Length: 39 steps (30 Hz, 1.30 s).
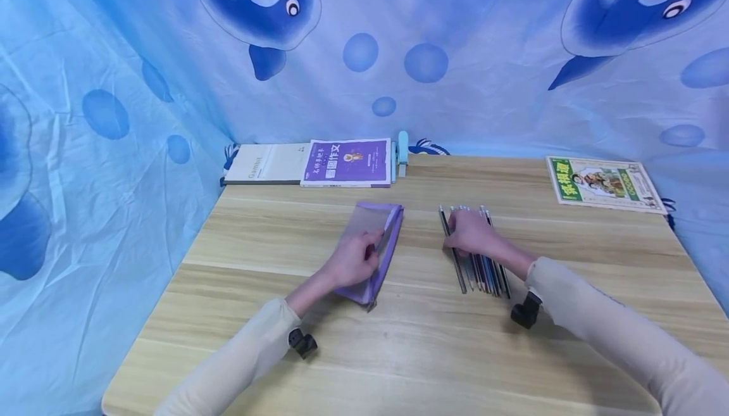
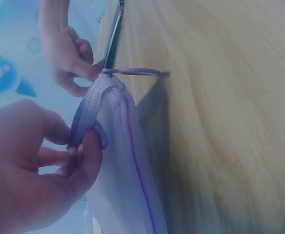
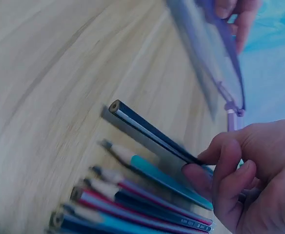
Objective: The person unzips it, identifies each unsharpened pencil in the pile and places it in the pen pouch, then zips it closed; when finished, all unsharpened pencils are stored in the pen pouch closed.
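A mesh pencil case with purple trim (image 1: 361, 218) lies left of the table's middle. My left hand (image 1: 353, 263) pinches its zipped edge between thumb and fingers, as the left wrist view shows. To the right, my right hand (image 1: 474, 232) holds a dark pencil (image 3: 150, 130) between thumb and fingers, its unsharpened end slightly raised off the wood. Under and beside that hand several pencils (image 1: 491, 277) lie side by side, among them a teal one (image 3: 164, 176) with a sharpened tip. The right hand hides part of the row in the head view.
A white notebook (image 1: 267, 164) and a purple book (image 1: 348, 163) lie along the table's back edge, with a light-blue stapler-like thing (image 1: 402, 150) beside them. A green-and-white booklet (image 1: 606, 185) lies at the back right. Blue dolphin-print cloth (image 1: 455, 36) hangs behind the table.
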{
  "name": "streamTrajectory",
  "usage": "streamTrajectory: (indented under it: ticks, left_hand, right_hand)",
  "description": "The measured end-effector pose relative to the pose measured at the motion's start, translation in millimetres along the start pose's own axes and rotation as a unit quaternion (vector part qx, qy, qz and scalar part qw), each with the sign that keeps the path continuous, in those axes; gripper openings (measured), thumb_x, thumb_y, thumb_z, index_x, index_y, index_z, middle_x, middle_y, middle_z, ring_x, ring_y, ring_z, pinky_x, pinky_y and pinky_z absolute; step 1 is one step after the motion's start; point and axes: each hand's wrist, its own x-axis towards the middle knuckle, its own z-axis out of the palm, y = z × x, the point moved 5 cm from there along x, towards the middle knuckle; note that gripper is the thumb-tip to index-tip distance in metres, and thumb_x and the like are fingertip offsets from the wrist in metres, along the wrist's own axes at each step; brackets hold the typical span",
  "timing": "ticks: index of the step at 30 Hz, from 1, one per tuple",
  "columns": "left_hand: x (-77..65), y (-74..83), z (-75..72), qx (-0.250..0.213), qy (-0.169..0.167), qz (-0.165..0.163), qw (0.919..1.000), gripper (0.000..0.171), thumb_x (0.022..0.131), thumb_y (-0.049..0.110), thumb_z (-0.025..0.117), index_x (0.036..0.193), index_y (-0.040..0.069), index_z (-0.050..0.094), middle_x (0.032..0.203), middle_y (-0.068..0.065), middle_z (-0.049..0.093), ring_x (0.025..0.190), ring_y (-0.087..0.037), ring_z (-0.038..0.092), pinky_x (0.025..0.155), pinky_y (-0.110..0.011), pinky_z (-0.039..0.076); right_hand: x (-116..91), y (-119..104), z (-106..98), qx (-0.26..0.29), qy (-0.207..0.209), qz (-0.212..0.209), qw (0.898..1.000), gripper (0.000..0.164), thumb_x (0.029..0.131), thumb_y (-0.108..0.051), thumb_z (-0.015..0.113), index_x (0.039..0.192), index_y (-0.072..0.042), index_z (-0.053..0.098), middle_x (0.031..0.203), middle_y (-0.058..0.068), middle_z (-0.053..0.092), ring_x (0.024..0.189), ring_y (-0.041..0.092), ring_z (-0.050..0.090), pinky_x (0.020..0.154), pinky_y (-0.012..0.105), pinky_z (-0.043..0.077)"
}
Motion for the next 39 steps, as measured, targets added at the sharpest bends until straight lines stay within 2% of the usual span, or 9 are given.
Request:
streamTrajectory:
  ticks: [6,9,13,16,18,21,27,34,39]
  left_hand:
    - [1.1,-1.0,-1.4,-0.030,0.010,-0.015,0.9994,0.054,0.079,-0.005,0.060,0.131,-0.016,0.055,0.074,-0.007,0.055,0.064,-0.013,0.048,0.052,-0.021,0.044]
    - [1.3,-1.2,-1.8,-0.052,0.016,-0.024,0.9982,0.055,0.079,-0.006,0.060,0.132,-0.017,0.052,0.077,-0.010,0.057,0.064,-0.013,0.050,0.053,-0.022,0.047]
    - [2.4,0.5,-3.3,-0.081,0.026,-0.037,0.9957,0.058,0.079,-0.008,0.059,0.135,-0.018,0.049,0.078,-0.008,0.056,0.065,-0.013,0.050,0.053,-0.022,0.048]
    - [1.2,1.8,-6.3,-0.104,0.041,-0.053,0.9923,0.058,0.079,-0.011,0.060,0.135,-0.017,0.049,0.077,-0.005,0.056,0.065,-0.012,0.051,0.052,-0.023,0.049]
    - [0.7,3.2,-8.6,-0.121,0.054,-0.060,0.9894,0.058,0.078,-0.012,0.061,0.136,-0.016,0.049,0.077,-0.004,0.057,0.064,-0.012,0.052,0.051,-0.023,0.049]
    - [2.1,6.4,-10.4,-0.128,0.073,-0.054,0.9876,0.058,0.078,-0.013,0.061,0.135,-0.016,0.051,0.077,-0.005,0.058,0.063,-0.013,0.053,0.050,-0.024,0.050]
    - [6.4,10.8,-6.4,-0.140,0.079,-0.044,0.9860,0.057,0.079,-0.012,0.063,0.135,-0.013,0.053,0.077,-0.005,0.059,0.063,-0.013,0.053,0.050,-0.025,0.050]
    - [6.7,11.8,-4.5,-0.126,0.095,-0.042,0.9866,0.059,0.078,-0.010,0.064,0.135,-0.015,0.051,0.079,-0.007,0.060,0.068,-0.015,0.055,0.057,-0.024,0.052]
    - [7.7,12.0,-4.6,-0.139,0.098,-0.050,0.9842,0.059,0.079,-0.010,0.063,0.137,-0.014,0.050,0.082,-0.010,0.061,0.070,-0.015,0.058,0.059,-0.024,0.054]
  right_hand:
    - [-7,-12,-7,0.138,0.014,0.017,0.990,0.033,0.084,-0.009,0.067,0.110,0.002,0.050,0.064,0.014,0.065,0.047,0.019,0.058,0.041,0.027,0.045]
    - [-7,-21,-4,0.215,0.024,0.034,0.976,0.036,0.085,-0.008,0.064,0.116,0.000,0.047,0.076,0.019,0.069,0.046,0.016,0.056,0.040,0.025,0.043]
    - [-5,-37,4,0.314,0.033,0.047,0.948,0.035,0.087,-0.004,0.063,0.116,-0.001,0.043,0.087,0.022,0.071,0.046,0.013,0.054,0.039,0.023,0.040]
    - [-2,-51,14,0.357,0.029,0.041,0.933,0.035,0.087,-0.003,0.063,0.115,-0.002,0.042,0.090,0.023,0.071,0.047,0.014,0.054,0.039,0.022,0.041]
    - [0,-60,21,0.369,0.026,0.034,0.929,0.035,0.088,-0.003,0.063,0.116,-0.002,0.043,0.091,0.024,0.070,0.048,0.014,0.054,0.039,0.022,0.041]
    - [2,-68,30,0.369,0.019,0.030,0.929,0.032,0.090,-0.005,0.064,0.115,-0.002,0.044,0.090,0.023,0.070,0.048,0.014,0.054,0.040,0.022,0.042]
    - [2,-74,45,0.363,0.009,0.018,0.931,0.028,0.090,-0.003,0.064,0.110,0.000,0.044,0.082,0.019,0.070,0.044,0.015,0.053,0.038,0.024,0.043]
    - [2,-78,50,0.353,0.016,0.019,0.935,0.025,0.091,-0.001,0.064,0.108,0.001,0.046,0.077,0.020,0.069,0.042,0.014,0.052,0.036,0.025,0.043]
    - [4,-81,48,0.355,0.013,0.012,0.935,0.024,0.090,-0.001,0.063,0.110,0.003,0.049,0.079,0.021,0.068,0.042,0.015,0.053,0.036,0.025,0.044]
